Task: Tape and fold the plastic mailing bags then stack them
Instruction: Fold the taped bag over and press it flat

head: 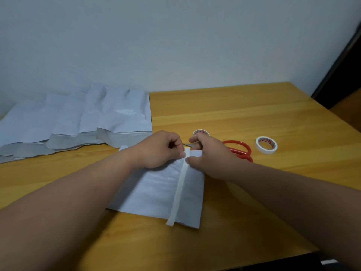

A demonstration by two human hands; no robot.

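1. Unfolded mailing bags point(78, 118): overlapping pile at the far left of the wooden table point(254, 114).
2. Folded mailing bag point(156, 190): flat at table centre, a white tape strip point(180, 187) running along its length.
3. Left hand point(160, 149): fingers curled, thumb pressing the strip's far end.
4. Right hand point(207, 155): thumb on the strip beside the left (fingers bent).
5. Red scissors point(239, 149), two tape rolls point(266, 145): right of the hands.

Scissors point(239, 148) blades hidden behind hands, far tape roll point(201, 132) partly covered (label unreadable)
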